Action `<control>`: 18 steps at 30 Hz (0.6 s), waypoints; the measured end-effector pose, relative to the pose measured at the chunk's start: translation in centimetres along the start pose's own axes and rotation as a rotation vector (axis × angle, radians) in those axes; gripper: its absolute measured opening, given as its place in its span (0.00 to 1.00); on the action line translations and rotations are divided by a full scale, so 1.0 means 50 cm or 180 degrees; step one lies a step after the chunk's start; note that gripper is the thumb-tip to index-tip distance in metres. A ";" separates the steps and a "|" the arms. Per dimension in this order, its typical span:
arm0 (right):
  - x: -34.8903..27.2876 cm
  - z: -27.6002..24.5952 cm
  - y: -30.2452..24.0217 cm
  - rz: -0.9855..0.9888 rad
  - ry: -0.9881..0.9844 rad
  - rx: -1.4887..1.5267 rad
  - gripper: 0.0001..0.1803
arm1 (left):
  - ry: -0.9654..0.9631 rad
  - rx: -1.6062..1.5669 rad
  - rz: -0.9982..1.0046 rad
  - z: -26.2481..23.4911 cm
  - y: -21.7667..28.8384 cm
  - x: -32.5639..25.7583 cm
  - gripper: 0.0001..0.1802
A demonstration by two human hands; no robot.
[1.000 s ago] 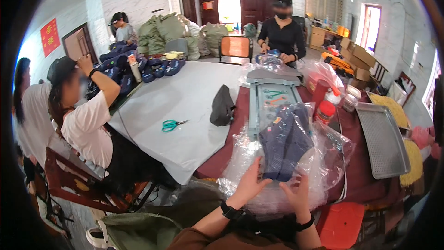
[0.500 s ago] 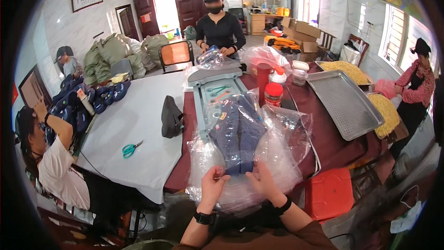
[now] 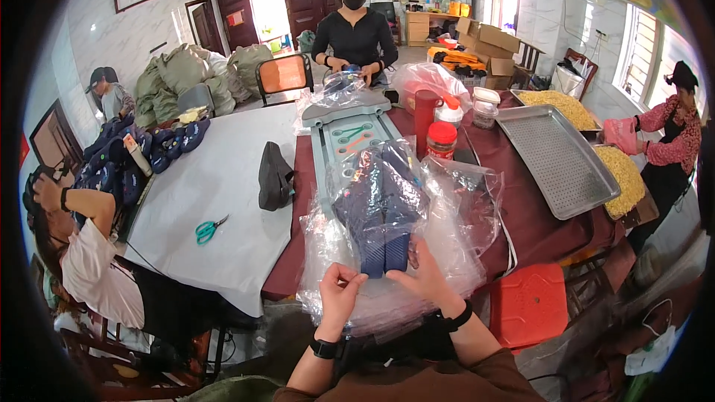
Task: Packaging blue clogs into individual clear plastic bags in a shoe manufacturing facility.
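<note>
A pair of dark blue shoes lies side by side inside a clear plastic bag, heels toward me and ribbed soles partly showing. The bag rests on a stack of flat clear bags at the table's near edge. My left hand is closed, thumb and forefinger pinching the bag film just left of the heels. My right hand grips the right shoe's heel through the film, thumb below it and fingers along its side.
Beyond the shoes is a grey plastic stand. Teal scissors and a dark shoe-shaped piece lie to the left. A red-lidded jar and metal tray are right. Across the table a person handles a bagged item.
My right hand has shifted from the bag's edge up onto the right heel, and the heels sit slightly more raised. My left hand stays pinched. The person across has lifted their head.
</note>
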State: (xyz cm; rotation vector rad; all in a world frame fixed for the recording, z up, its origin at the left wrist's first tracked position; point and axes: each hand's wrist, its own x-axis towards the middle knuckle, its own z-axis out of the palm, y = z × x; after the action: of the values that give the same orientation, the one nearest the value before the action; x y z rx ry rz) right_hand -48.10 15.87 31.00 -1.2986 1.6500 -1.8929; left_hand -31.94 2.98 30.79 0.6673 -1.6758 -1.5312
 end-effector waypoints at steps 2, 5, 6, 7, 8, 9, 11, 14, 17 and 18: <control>-0.004 -0.003 -0.006 0.0272 0.0005 -0.0012 0.40 | -0.0094 0.0124 -0.0197 -0.004 0.006 -0.005 0.13; -0.011 -0.006 0.000 0.0350 -0.0074 -0.0125 0.39 | -0.0363 0.0136 -0.0359 -0.011 0.010 -0.005 0.15; -0.012 -0.007 0.006 0.0352 -0.0079 -0.0123 0.39 | -0.0358 0.0136 -0.0362 -0.009 0.007 -0.004 0.15; -0.014 -0.007 0.011 0.0398 -0.0078 -0.0022 0.38 | -0.0541 0.0200 -0.0178 -0.004 0.003 -0.002 0.16; -0.014 -0.007 0.014 0.0442 -0.0077 0.0078 0.37 | -0.0722 0.0264 0.0009 0.002 0.001 -0.002 0.16; -0.014 -0.006 0.006 0.0449 -0.0095 0.0086 0.37 | -0.0703 0.0267 -0.0001 0.007 0.006 -0.003 0.16; -0.014 -0.004 -0.017 0.0483 -0.0020 -0.0154 0.36 | -0.0479 0.0891 0.0187 0.014 0.022 -0.001 0.18; -0.016 -0.011 -0.008 0.0508 -0.0100 -0.0016 0.33 | -0.0645 0.1464 0.0185 0.007 0.028 0.005 0.21; -0.017 -0.005 -0.004 0.0471 0.0011 0.0164 0.31 | -0.0611 0.1412 0.0523 0.007 0.023 0.005 0.24; -0.016 -0.008 -0.004 0.0466 -0.0022 0.0176 0.31 | -0.0578 0.1420 0.0518 0.007 0.026 0.005 0.24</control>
State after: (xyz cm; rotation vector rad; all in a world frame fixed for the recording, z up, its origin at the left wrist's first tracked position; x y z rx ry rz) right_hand -47.92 16.76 30.86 -1.1291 1.6300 -1.8323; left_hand -32.23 3.20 32.11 0.6103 -2.1840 -1.1379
